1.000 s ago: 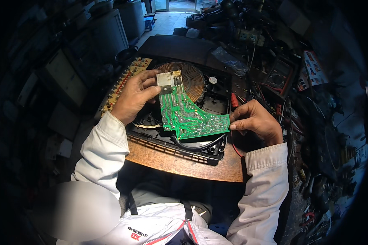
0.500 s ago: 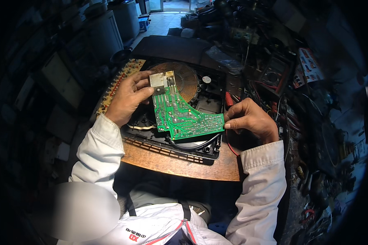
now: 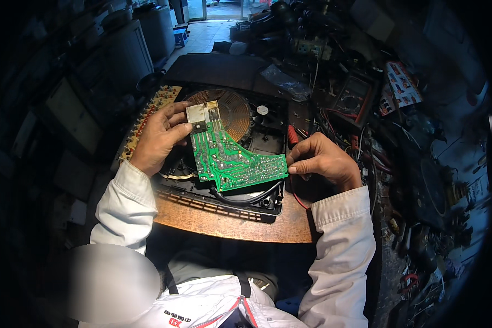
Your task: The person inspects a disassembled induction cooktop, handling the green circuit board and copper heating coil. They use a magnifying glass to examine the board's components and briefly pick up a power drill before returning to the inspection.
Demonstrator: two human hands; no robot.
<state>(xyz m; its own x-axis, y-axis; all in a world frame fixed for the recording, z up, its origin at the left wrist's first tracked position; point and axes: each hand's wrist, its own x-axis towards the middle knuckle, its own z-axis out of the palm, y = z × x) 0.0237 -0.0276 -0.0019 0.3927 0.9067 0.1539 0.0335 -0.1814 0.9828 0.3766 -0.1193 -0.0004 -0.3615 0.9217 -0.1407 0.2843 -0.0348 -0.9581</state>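
A green circuit board (image 3: 232,164), solder side up, is held over an open black appliance housing (image 3: 279,202) with a round copper coil (image 3: 229,98) and a small fan (image 3: 268,123). My left hand (image 3: 159,136) grips its upper left end by a pale metal plate (image 3: 197,113), thumb on the near face. My right hand (image 3: 328,158) pinches its narrow right end. A black cable (image 3: 246,199) runs below the board. A board with many small components (image 3: 142,117) stands along the housing's left side.
The wooden table (image 3: 229,229) holds a plastic bag (image 3: 284,82), red-handled tool (image 3: 292,135) and multimeter (image 3: 352,98). Tangled wires and clutter crowd the right (image 3: 421,186). Cabinets (image 3: 123,49) stand at the left; a tiled floor (image 3: 208,33) leads to a doorway behind.
My hands and the board appear further left in the picture, as do the housing and room behind. The grip on the board looks the same.
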